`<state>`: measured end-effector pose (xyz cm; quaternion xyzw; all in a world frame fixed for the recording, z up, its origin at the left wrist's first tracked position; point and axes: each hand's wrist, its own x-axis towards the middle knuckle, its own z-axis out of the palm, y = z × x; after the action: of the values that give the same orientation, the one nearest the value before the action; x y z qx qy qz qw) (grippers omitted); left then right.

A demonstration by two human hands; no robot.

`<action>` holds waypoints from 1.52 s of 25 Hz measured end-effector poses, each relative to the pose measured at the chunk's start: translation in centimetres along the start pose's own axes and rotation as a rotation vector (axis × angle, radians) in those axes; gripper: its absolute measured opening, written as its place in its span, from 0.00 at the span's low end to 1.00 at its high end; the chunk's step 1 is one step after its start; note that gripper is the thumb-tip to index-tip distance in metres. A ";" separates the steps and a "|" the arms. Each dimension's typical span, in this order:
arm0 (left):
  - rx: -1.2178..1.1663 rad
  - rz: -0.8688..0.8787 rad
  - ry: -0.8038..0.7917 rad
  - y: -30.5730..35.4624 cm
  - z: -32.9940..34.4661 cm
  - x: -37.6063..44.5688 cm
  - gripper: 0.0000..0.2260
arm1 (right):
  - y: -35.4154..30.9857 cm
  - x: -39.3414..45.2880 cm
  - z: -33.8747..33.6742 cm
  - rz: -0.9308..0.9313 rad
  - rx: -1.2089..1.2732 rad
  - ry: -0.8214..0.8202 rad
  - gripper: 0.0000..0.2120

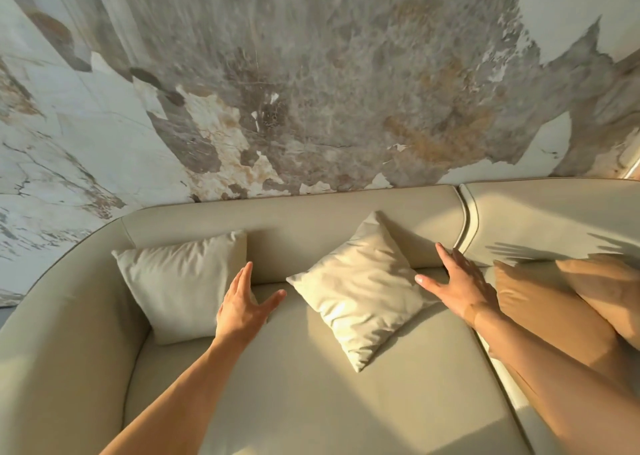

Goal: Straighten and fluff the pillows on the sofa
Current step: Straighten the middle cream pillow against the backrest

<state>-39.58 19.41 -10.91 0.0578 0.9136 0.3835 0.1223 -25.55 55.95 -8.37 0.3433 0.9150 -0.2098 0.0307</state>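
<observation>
A cream pillow [360, 290] lies on the beige sofa [311, 395], turned like a diamond with one corner against the backrest. My left hand [242, 307] hovers open just left of it, fingers spread, holding nothing. On the pillow's right, my right hand [459, 286] is open too, thumb close to its right corner. A second cream pillow [183, 283] leans upright against the backrest at the left, partly behind my left hand. Two tan pillows [540, 311] [606, 292] lie at the right, partly hidden by my right forearm.
The sofa's curved left arm [52, 350] wraps round the seat. A seam [467, 219] splits the backrest into two sections. Behind the sofa rises a marble-patterned wall [311, 91]. Sunlight and hand shadows fall on the right backrest.
</observation>
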 end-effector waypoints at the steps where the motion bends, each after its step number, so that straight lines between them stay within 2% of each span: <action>1: -0.004 -0.008 0.003 0.3 0.5 -0.3 0.42 | 0.4 0.3 -0.3 -0.004 0.001 -0.015 0.43; 5: 0.023 -0.037 0.020 0.8 1.7 -0.3 0.42 | 0.8 1.2 0.0 -0.034 0.021 -0.039 0.42; 12: 0.047 -0.030 -0.053 -0.1 5.0 0.6 0.42 | 0.8 0.8 1.4 -0.019 -0.026 -0.068 0.42; 20: 0.064 -0.118 -0.097 -1.1 9.8 1.6 0.44 | 2.7 4.2 3.8 -0.061 -0.009 -0.130 0.42; 29: 0.010 -0.279 -0.033 -0.9 19.2 3.8 0.45 | 8.8 14.5 6.6 -0.148 -0.047 -0.258 0.42; 35: -0.204 -0.427 -0.016 -4.9 26.5 10.5 0.50 | 9.4 22.4 14.4 -0.199 0.045 -0.294 0.46; 38: -0.210 -0.482 -0.042 -8.0 30.3 13.9 0.53 | 9.6 26.8 18.6 -0.191 0.148 -0.334 0.48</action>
<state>-44.96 37.37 -39.60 -0.1666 0.8535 0.4347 0.2342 -41.42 71.43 -34.13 0.2166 0.9078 -0.3322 0.1366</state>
